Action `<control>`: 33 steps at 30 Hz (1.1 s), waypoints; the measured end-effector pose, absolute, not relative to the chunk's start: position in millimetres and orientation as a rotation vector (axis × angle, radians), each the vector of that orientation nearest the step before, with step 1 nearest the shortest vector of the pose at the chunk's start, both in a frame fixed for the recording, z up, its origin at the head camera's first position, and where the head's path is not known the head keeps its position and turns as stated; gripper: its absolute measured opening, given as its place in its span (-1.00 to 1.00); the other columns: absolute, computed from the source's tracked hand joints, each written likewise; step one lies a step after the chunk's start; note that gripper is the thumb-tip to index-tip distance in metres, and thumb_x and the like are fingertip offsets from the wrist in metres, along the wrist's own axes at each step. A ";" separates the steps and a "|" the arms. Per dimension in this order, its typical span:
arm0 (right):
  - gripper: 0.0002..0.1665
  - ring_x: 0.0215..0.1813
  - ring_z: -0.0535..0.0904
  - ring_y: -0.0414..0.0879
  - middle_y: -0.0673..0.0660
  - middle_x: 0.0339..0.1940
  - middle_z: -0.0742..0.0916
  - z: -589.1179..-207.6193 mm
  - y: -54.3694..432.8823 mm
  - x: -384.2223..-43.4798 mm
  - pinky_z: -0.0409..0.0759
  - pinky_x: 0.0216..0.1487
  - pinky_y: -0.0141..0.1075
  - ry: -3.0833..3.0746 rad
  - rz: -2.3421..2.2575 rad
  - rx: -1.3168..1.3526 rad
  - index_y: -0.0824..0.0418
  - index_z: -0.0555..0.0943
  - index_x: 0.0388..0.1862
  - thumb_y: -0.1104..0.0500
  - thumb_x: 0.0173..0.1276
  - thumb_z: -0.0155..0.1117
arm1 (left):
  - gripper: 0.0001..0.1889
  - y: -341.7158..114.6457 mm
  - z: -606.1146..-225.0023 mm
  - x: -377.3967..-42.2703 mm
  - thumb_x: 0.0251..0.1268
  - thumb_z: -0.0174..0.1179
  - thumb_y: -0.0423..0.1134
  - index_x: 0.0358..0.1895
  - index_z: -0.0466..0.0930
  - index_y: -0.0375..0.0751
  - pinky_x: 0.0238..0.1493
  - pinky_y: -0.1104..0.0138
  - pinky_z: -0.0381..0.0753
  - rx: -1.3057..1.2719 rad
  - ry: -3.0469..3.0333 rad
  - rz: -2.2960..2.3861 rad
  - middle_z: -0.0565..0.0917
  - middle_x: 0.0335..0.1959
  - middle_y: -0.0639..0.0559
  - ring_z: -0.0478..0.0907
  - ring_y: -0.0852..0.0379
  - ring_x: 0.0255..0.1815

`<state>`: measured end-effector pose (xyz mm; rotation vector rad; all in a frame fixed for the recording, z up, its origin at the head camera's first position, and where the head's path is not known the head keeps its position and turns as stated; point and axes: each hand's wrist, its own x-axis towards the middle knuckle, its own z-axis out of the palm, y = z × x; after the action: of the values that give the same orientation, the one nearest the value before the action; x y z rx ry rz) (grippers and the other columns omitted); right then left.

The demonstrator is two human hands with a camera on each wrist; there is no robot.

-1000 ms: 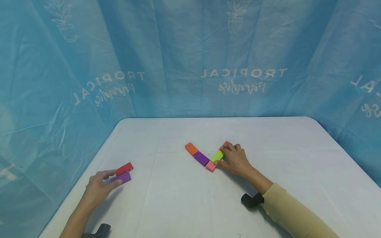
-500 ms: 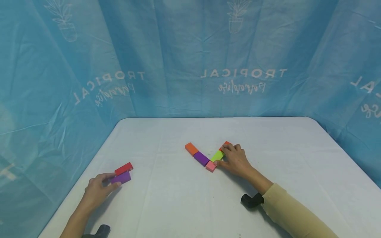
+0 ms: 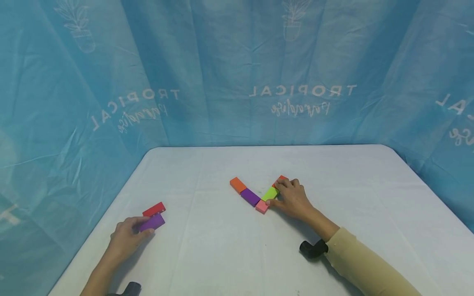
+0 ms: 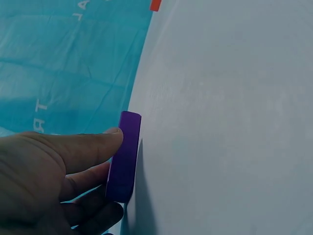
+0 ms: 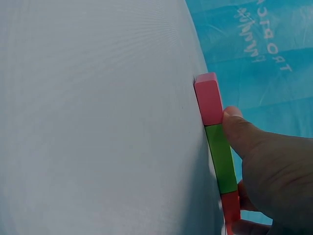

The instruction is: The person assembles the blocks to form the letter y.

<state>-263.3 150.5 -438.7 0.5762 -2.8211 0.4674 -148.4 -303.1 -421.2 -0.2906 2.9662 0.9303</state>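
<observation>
In the head view, my left hand (image 3: pixel 126 239) pinches a purple block (image 3: pixel 152 222) between thumb and fingers, just in front of a red block with white dots (image 3: pixel 154 209). The left wrist view shows the purple block (image 4: pixel 124 156) standing above its shadow, tilted. My right hand (image 3: pixel 295 200) lies along a row of blocks. Its thumb touches the pink block (image 5: pixel 209 100) beside the seam with the green block (image 5: pixel 222 159), and its fingers rest at the orange-red block (image 5: pixel 231 208). Another arm of the row holds a purple block (image 3: pixel 250 197) and an orange block (image 3: pixel 238 185), forming a V.
A white-covered table (image 3: pixel 211 246) carries the blocks. Blue printed cloth (image 3: pixel 222 61) rises behind its far edge and along the sides. Black camera mounts sit at both wrists, the right mount (image 3: pixel 313 250) close to the tabletop.
My left hand has shifted slightly right and its fingers have moved off the red block onto the purple one. The purple block has turned a little. My right hand stays in place.
</observation>
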 end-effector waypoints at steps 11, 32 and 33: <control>-0.12 0.10 0.36 0.23 0.24 0.24 0.53 -438.7 150.5 -263.1 0.36 0.06 0.10 -2.825 0.470 0.569 0.33 0.48 0.22 -0.26 0.11 0.32 | -0.43 -296.4 -422.6 -149.8 0.23 0.19 -0.16 0.28 0.34 -0.31 0.05 -0.26 0.35 -0.282 2.988 0.911 0.33 0.25 -0.45 0.22 -0.43 0.24; -0.15 0.10 0.37 0.23 0.24 0.24 0.53 -439.8 151.2 -264.8 0.35 0.05 0.12 -2.811 0.477 0.581 0.30 0.50 0.20 -0.27 0.12 0.31 | -0.51 -258.0 -404.8 -149.9 0.25 0.18 -0.22 0.25 0.38 -0.21 0.08 -0.15 0.41 -0.156 2.979 1.037 0.44 0.17 -0.28 0.32 -0.24 0.20; -0.15 0.10 0.37 0.23 0.24 0.24 0.53 -439.9 151.2 -265.2 0.35 0.05 0.12 -2.812 0.478 0.580 0.30 0.50 0.21 -0.27 0.12 0.31 | -0.52 -255.6 -405.1 -150.4 0.24 0.18 -0.23 0.24 0.40 -0.21 0.04 -0.09 0.43 -0.139 2.989 1.043 0.46 0.15 -0.26 0.35 -0.21 0.18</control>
<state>-265.2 151.2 -439.9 0.5805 -2.8118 0.4782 -150.4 -255.6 -405.1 -0.1393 2.9887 1.0434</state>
